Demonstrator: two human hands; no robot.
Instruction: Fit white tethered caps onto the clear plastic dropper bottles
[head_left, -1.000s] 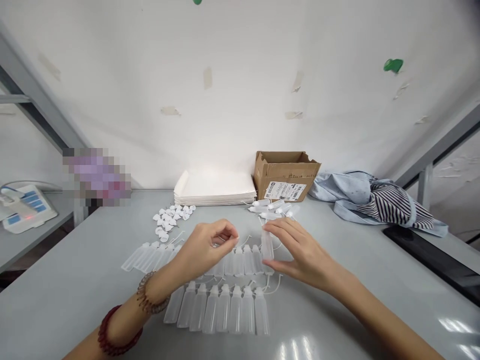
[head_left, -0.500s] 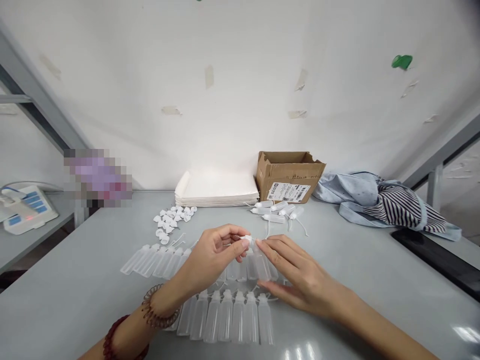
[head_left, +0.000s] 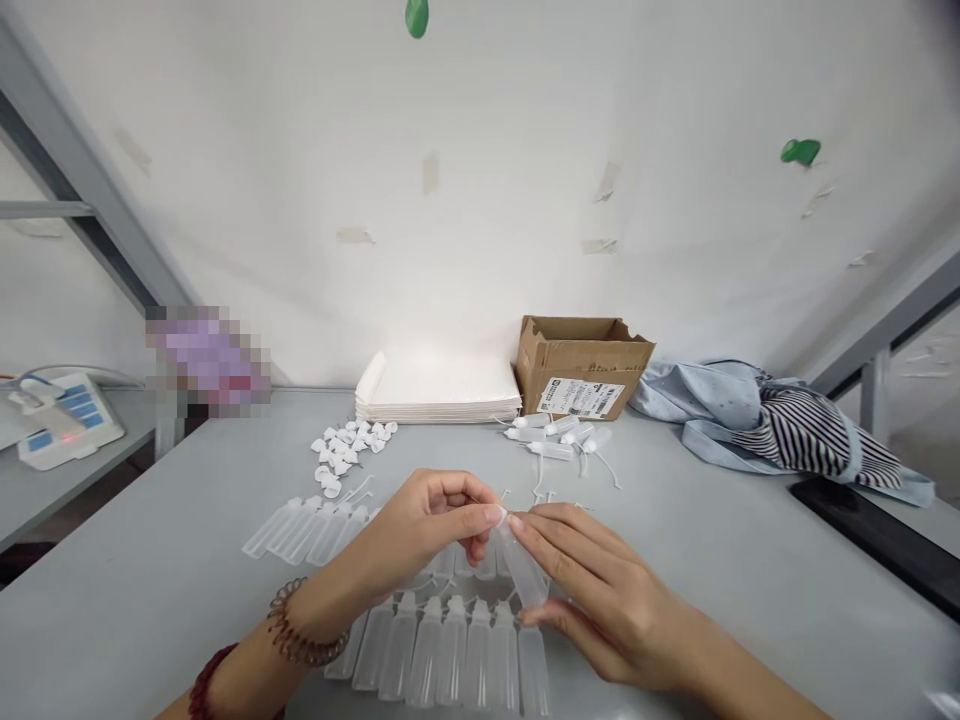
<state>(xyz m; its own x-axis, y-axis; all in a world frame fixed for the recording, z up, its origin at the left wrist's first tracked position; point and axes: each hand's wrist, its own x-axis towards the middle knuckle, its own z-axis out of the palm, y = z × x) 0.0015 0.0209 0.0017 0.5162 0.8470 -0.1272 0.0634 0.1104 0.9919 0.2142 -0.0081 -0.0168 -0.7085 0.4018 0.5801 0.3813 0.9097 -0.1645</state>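
We see left hand [head_left: 429,518] — thumb and forefinger pinched together on white cap [head_left: 501,515] at bottle's top. Right hand [head_left: 611,590] has thumb and fingers clamped on bottle [head_left: 525,572], tilted, between hands, near front bottle row [head_left: 451,655]. We note loose caps [head_left: 341,452] farther left, small bottles [head_left: 551,451] beside cardboard box [head_left: 581,372].

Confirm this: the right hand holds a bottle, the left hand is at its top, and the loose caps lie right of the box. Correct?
No: the head view shows the loose caps left of the box, not right. The right hand holds a bottle, with the left hand at its top.
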